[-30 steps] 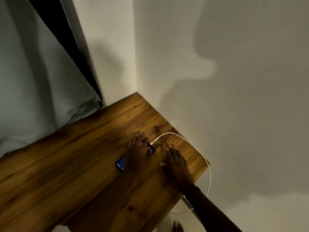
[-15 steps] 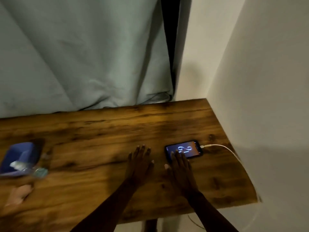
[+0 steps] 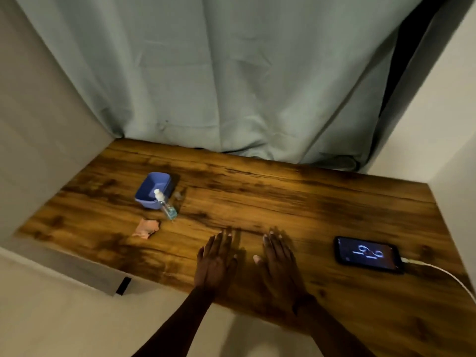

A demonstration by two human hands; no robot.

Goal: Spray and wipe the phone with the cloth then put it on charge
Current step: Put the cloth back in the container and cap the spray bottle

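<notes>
A black phone [image 3: 367, 254] lies flat on the wooden table [image 3: 296, 197] at the right, screen lit, with a white charging cable [image 3: 443, 274] plugged into its right end. My left hand [image 3: 215, 261] and my right hand [image 3: 279, 261] rest palm down on the table near the front edge, fingers spread, holding nothing. Both are well left of the phone. A small spray bottle [image 3: 166, 206] with a white cap and blue liquid stands at the left. A crumpled pink cloth [image 3: 146, 228] lies just in front of it.
A blue tub [image 3: 153, 189] sits behind the spray bottle. A grey-green curtain [image 3: 231, 86] hangs along the table's far edge. Walls close in on the left and right. The cable runs off the table's right front corner.
My view has swung left, bringing the tub, bottle and cloth into sight. Both hands have come off the phone and moved left to lie flat on the table. The phone stays plugged in.
</notes>
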